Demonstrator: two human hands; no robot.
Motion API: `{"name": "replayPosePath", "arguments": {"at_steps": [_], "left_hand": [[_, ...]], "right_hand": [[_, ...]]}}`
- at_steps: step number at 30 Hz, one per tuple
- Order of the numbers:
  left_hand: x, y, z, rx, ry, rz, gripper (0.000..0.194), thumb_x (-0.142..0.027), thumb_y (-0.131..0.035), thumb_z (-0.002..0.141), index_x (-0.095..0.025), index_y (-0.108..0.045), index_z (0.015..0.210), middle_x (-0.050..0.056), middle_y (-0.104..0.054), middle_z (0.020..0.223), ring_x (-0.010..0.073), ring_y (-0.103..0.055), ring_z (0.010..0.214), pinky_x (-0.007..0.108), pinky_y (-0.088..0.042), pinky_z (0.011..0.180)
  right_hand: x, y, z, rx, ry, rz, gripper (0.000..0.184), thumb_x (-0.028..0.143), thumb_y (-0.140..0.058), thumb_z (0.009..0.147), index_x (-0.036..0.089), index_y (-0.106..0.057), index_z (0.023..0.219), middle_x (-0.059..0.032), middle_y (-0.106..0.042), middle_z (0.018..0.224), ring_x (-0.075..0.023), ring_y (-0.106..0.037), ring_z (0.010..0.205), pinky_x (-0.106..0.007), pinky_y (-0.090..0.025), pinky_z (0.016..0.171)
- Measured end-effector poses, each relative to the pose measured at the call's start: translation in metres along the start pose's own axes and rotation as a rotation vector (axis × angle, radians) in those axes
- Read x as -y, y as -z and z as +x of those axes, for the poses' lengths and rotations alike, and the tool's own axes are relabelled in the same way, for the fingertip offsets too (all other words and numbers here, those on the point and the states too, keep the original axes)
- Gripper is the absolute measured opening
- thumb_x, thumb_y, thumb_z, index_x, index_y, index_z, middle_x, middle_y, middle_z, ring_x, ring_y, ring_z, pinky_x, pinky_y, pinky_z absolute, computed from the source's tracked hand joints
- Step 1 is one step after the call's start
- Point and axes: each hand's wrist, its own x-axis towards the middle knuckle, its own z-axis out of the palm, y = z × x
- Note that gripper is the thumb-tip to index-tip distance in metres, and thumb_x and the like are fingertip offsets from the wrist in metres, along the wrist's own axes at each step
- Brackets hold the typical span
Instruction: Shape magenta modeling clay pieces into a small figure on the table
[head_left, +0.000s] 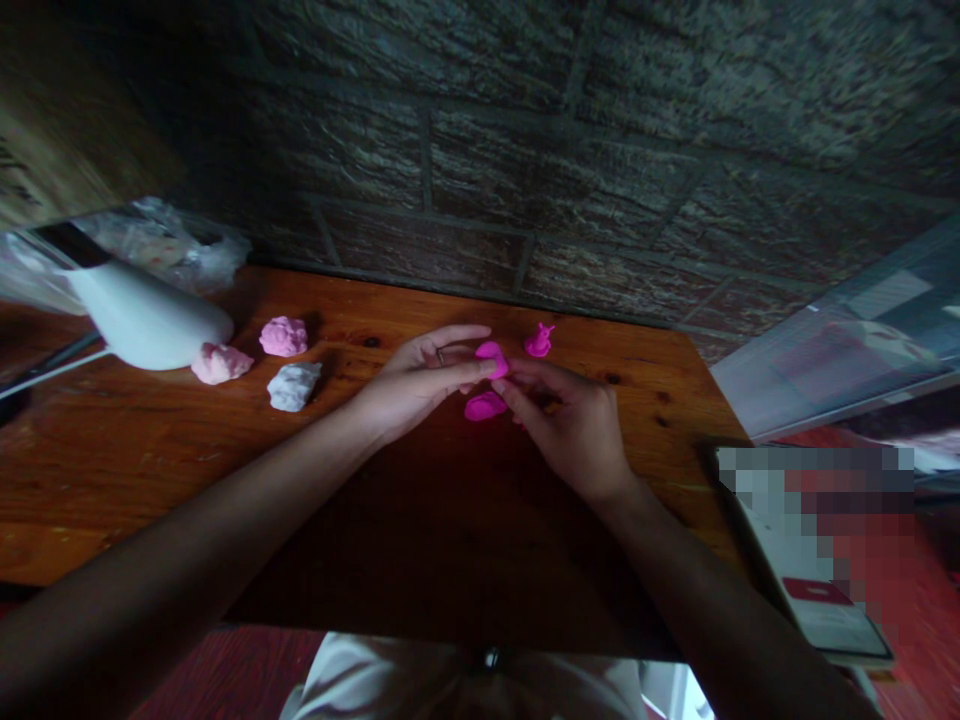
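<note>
In the head view, the left hand (431, 378) and the right hand (574, 420) meet over the wooden counter (360, 500), both closed on one small bright pink piece (493, 358). The left hand pinches it under the thumb, its other fingers loosely spread, with a ring (440, 356) on one of them; the right hand grips it between thumb and fingertips. Just below the piece, on the counter, lies a flat pink lump (485, 405), near the right fingertips. Beyond the hands, toward the brick wall (480, 150), stands a small pink figure (538, 340) with thin points on top.

To the left of the hands sit three crumpled lumps: a pink clump (283, 337), a pale pink clump (221, 363) and a white clump (294, 386). The pale pink clump is right beside a white rounded object (154, 318) that lies near crinkled clear plastic (169, 245).
</note>
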Motion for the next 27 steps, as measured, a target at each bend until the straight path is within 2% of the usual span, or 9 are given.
{"name": "replayPosePath", "arguments": {"at_steps": [7,11,16,22,27], "left_hand": [[0.0004,0.0019,-0.0001,0.024,0.006,0.013,0.047,-0.012,-0.090,0.066,-0.014,-0.076,0.111,0.004,-0.077,0.088,0.0117,-0.067,0.073,0.024,-0.048,0.070],[-0.0001,0.0015,0.0002,0.046,0.010,-0.001,0.044,-0.013,-0.092,0.064,-0.015,-0.078,0.106,0.004,-0.077,0.088,0.0113,-0.068,0.075,0.024,-0.050,0.073],[-0.0004,0.0007,0.0011,0.062,-0.018,-0.012,0.043,-0.015,-0.093,0.064,-0.014,-0.078,0.104,0.002,-0.077,0.082,0.0086,-0.065,0.068,0.021,-0.046,0.065],[0.0021,0.0020,-0.0020,0.034,-0.024,0.042,0.059,-0.009,-0.092,0.062,-0.017,-0.072,0.117,0.002,-0.080,0.090,0.0140,-0.073,0.081,0.028,-0.053,0.084],[0.0037,0.0023,-0.0030,0.002,-0.083,0.085,0.063,-0.012,-0.092,0.063,-0.017,-0.070,0.121,0.000,-0.081,0.085,0.0145,-0.074,0.082,0.029,-0.053,0.087]], "right_hand": [[-0.0013,0.0000,-0.0003,-0.004,0.006,0.009,0.020,0.024,-0.071,0.093,0.021,-0.077,0.112,-0.0037,-0.083,0.096,-0.0174,-0.078,0.078,-0.027,-0.059,0.069],[-0.0003,0.0004,-0.0006,-0.004,0.004,0.023,0.020,0.025,-0.072,0.093,0.020,-0.077,0.111,-0.0042,-0.083,0.096,-0.0169,-0.078,0.077,-0.026,-0.059,0.067],[0.0009,0.0002,-0.0010,-0.003,-0.019,0.047,0.021,0.025,-0.071,0.092,0.021,-0.077,0.112,-0.0039,-0.083,0.096,-0.0163,-0.077,0.077,-0.026,-0.059,0.066],[-0.0012,-0.0002,-0.0017,-0.023,-0.023,0.063,0.022,0.024,-0.071,0.091,0.020,-0.077,0.111,-0.0057,-0.083,0.095,-0.0173,-0.077,0.077,-0.026,-0.059,0.064],[-0.0016,-0.0001,-0.0014,-0.017,-0.026,0.063,0.020,0.025,-0.070,0.092,0.021,-0.077,0.110,-0.0054,-0.083,0.096,-0.0176,-0.077,0.078,-0.026,-0.059,0.064]]}}
